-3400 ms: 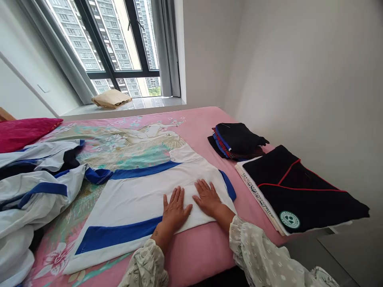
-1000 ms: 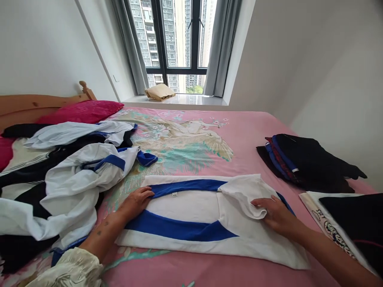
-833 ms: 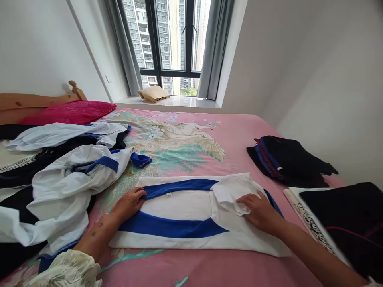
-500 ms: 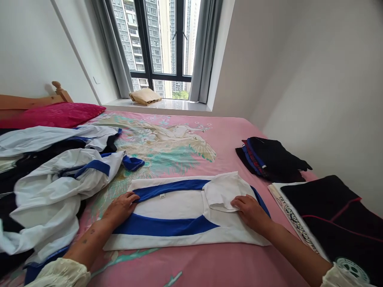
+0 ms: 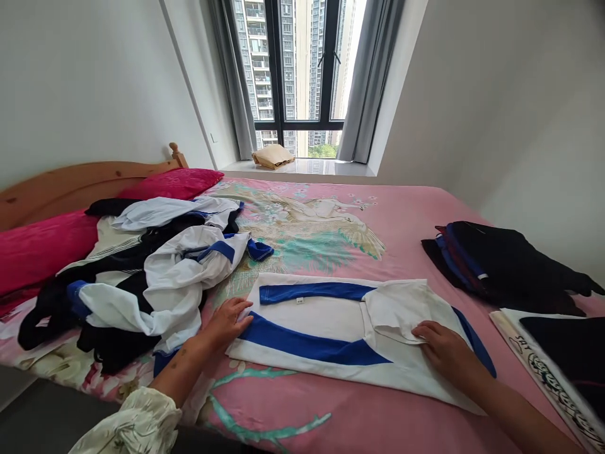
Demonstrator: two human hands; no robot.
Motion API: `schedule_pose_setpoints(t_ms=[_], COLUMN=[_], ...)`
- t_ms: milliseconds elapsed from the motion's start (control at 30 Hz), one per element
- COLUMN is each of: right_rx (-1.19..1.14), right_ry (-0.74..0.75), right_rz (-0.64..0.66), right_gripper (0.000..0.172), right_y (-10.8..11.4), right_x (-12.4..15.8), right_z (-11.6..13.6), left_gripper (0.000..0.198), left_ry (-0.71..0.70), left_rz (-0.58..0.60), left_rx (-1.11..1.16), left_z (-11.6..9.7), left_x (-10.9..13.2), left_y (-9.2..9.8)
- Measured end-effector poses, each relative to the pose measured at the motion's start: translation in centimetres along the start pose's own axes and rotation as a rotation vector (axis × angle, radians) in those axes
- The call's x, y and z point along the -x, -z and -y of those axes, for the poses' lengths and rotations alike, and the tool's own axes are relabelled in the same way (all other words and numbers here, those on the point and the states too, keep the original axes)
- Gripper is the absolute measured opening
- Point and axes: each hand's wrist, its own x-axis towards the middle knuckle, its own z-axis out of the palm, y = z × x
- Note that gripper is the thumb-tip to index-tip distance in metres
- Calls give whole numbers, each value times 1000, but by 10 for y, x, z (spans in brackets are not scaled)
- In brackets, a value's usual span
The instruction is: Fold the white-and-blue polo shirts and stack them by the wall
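Observation:
A white shirt (image 5: pixel 326 318) with blue bands lies folded flat on the bed, its opening and a small neck label facing up. At its left edge is my left hand (image 5: pixel 229 323), thumb and fingers apart, the fingertips at the white cloth beside the blue bands. My right hand (image 5: pixel 439 343) has its fingers curled over the edge of a white folded-over flap (image 5: pixel 397 309) on the shirt's right part. What lies under the right fingers is hidden.
A loose heap of white, blue and black clothes (image 5: pixel 174 271) lies left, by red pillows (image 5: pixel 172 183). On the right are a stack of dark folded clothes (image 5: pixel 501 258) and a printed white garment with black cloth (image 5: pixel 534 353). Pink patterned bedding (image 5: pixel 401 233) covers the bed.
The view has turned left, showing more of the heap and pillows. My left hand has slid off the blue band's end to the shirt's left edge. My right hand stays at the flap.

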Motion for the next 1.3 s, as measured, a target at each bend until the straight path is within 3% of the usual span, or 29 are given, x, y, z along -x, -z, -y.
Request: schedule_pose_setpoints(t_ms=[167, 400, 533, 767, 1033, 1133, 1300], right_rx=[4, -13, -44, -29, -51, -66, -93], right_ry=[0, -61, -49, -50, -67, -79, -104], right_rz=[-28, -65, -107, -126, -179, -196, -183], right_gripper=[31, 34, 30, 29, 26, 25, 24], right_y=[-7, -11, -12, -17, -7, -6, 2], right_x=[3, 10, 10, 11, 3, 1, -1], right_z=[-2, 6, 8, 7, 16, 17, 19], left_gripper=[19, 19, 32, 25, 29, 38, 37], left_ry=[86, 111, 20, -78, -120, -251, -581], left_rz=[36, 4, -43, -61, -89, -115, -47], left_rx=[-28, -63, -113, -206, -288, -200, 10], left_z=[-12, -15, -25, -41, -37, -68, -175], left_x=[-6, -10, -21, -47, -38, -34, -30], left_y=[-3, -8, -14, -19, -22, -37, -78])
